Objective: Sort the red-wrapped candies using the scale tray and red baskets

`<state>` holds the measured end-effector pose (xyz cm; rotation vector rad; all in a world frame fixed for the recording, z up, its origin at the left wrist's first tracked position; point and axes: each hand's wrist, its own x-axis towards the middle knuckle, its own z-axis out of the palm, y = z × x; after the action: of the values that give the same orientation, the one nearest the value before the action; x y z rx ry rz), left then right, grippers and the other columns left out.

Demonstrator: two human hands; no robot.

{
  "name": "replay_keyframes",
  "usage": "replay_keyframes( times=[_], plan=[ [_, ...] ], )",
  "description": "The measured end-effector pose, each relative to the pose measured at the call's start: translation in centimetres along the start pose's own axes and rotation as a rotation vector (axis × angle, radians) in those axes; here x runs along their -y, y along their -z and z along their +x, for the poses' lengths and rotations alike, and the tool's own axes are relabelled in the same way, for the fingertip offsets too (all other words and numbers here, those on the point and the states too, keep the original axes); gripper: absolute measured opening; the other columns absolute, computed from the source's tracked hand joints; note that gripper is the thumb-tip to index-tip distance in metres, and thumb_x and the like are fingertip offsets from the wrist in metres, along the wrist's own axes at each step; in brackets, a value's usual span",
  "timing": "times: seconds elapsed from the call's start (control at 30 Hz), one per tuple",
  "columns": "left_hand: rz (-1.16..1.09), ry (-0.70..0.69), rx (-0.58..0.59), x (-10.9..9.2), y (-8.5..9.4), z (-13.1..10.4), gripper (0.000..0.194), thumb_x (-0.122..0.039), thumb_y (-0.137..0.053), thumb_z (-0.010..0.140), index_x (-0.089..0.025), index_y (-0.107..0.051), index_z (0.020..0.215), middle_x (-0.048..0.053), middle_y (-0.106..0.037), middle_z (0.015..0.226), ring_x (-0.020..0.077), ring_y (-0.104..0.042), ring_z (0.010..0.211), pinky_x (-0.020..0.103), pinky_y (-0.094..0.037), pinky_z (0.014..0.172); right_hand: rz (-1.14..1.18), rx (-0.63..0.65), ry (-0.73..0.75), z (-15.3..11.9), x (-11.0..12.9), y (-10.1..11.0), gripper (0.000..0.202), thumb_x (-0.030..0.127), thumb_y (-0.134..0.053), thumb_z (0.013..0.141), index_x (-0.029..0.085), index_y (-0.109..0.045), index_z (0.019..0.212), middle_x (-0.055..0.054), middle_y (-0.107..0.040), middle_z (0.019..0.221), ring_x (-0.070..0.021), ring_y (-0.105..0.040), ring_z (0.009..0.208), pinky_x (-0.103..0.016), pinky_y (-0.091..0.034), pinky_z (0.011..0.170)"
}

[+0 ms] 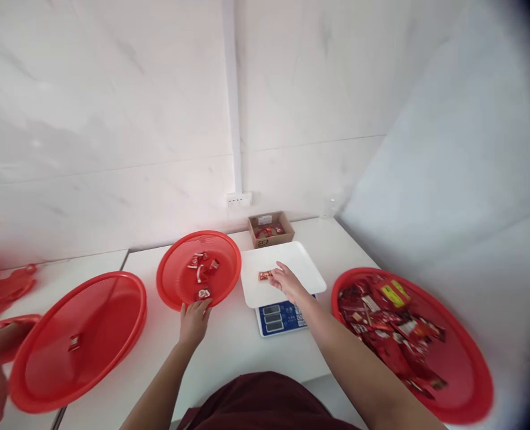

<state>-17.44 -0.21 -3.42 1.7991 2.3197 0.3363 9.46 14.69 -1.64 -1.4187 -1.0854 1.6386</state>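
My right hand is over the white weighing tray of a scale. Its thumb and fingers pinch the end of a small red-and-gold wrapped snack packet, which is on or just above the tray; I cannot tell which. My left hand lies at the near rim of a round red basket, its fingers across the rim and its thumb apart. Close to those fingertips lies a red packet. Several more red packets lie in that basket. The scale's blue panel shows under the tray.
At right, a large red basket holds many red packets and a yellow-labelled one. A cardboard box with red packets stands behind the tray. Left, another red basket holds one packet. Another person's hand is farther left.
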Motion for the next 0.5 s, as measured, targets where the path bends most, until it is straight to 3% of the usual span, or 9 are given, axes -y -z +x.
replay_keyframes(
  times=[0.13, 0.23, 0.33, 0.43, 0.5],
  plan=[
    [0.056, 0.009, 0.031, 0.1, 0.2, 0.7, 0.035, -0.028, -0.041, 0.089, -0.024, -0.061, 0.117, 0.009, -0.065, 0.117, 0.0246, -0.055, 0.113, 0.051, -0.025, 0.107, -0.31, -0.221, 0.195, -1.0, -1.0, 4.9, 0.055, 0.036, -0.054, 0.077, 0.024, -0.044, 0.13, -0.011, -0.051, 0.131, -0.0182, -0.061, 0.099, -0.034, -0.05, 0.084],
    [0.072, 0.029, 0.05, -0.1, 0.2, 1.2, 0.036, -0.03, -0.039, 0.09, -0.023, -0.06, 0.119, 0.01, -0.064, 0.119, 0.0252, -0.054, 0.115, 0.051, -0.025, 0.107, -0.566, -0.472, 0.319, -2.6, -2.0, 10.9, 0.051, 0.032, -0.046, 0.08, 0.019, -0.046, 0.129, -0.011, -0.054, 0.127, -0.0204, -0.058, 0.104, -0.037, -0.043, 0.096],
    [0.072, 0.058, 0.063, -0.7, 0.3, 1.4, 0.037, -0.032, -0.037, 0.091, -0.025, -0.059, 0.12, 0.008, -0.063, 0.122, 0.0249, -0.054, 0.115, 0.051, -0.026, 0.107, -0.818, -0.64, 0.277, -4.4, -3.8, 17.6, 0.051, 0.031, -0.043, 0.081, 0.017, -0.046, 0.13, -0.014, -0.053, 0.128, -0.0252, -0.047, 0.12, -0.04, -0.034, 0.103],
    [0.076, 0.062, 0.072, -1.3, 0.4, 1.5, 0.036, -0.032, -0.039, 0.09, -0.024, -0.058, 0.12, 0.008, -0.063, 0.121, 0.0245, -0.055, 0.113, 0.049, -0.028, 0.106, -1.055, -0.531, 0.126, -6.0, -6.4, 22.0, 0.056, 0.028, -0.047, 0.08, 0.014, -0.043, 0.134, -0.016, -0.042, 0.14, -0.0282, -0.034, 0.132, -0.041, -0.028, 0.106],
    [0.076, 0.066, 0.084, -1.7, 0.5, 1.6, 0.036, -0.031, -0.039, 0.09, -0.022, -0.058, 0.12, 0.009, -0.063, 0.12, 0.0247, -0.055, 0.112, 0.047, -0.031, 0.104, -1.156, -0.401, 0.044, -6.9, -8.2, 23.1, 0.058, 0.024, -0.052, 0.076, 0.016, -0.044, 0.133, -0.015, -0.04, 0.142, -0.0278, -0.034, 0.132, -0.039, -0.029, 0.105]
  ],
)
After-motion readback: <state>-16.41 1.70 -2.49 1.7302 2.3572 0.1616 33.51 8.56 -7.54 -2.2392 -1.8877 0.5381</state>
